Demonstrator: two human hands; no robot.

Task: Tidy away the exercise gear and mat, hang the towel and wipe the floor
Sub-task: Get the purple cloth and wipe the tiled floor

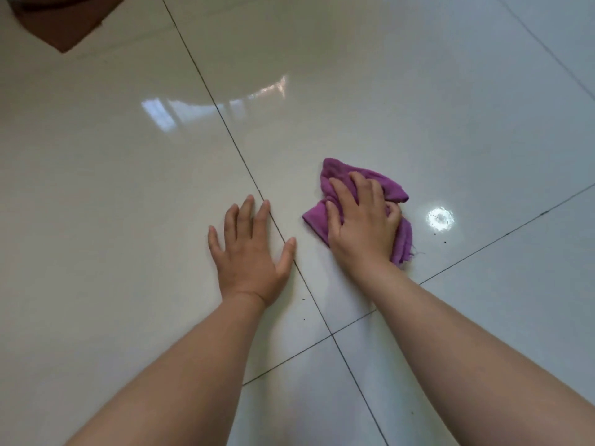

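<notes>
A: Purple cloth (389, 188), one, right of centre on the tiled floor (128, 172); its long axis runs up the frame.
B: Hands?
A: Two. Right hand (360, 226) bunches the cloth; left hand (251, 252) lies flat, holding nothing.
B: Dirt?
A: Dark specks (435, 234), two, just right of the cloth; right hand nearer.

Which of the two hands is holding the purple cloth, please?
The right hand grips the purple cloth against the floor; the left hand lies flat on bare tile, fingers spread, holding nothing.
</notes>
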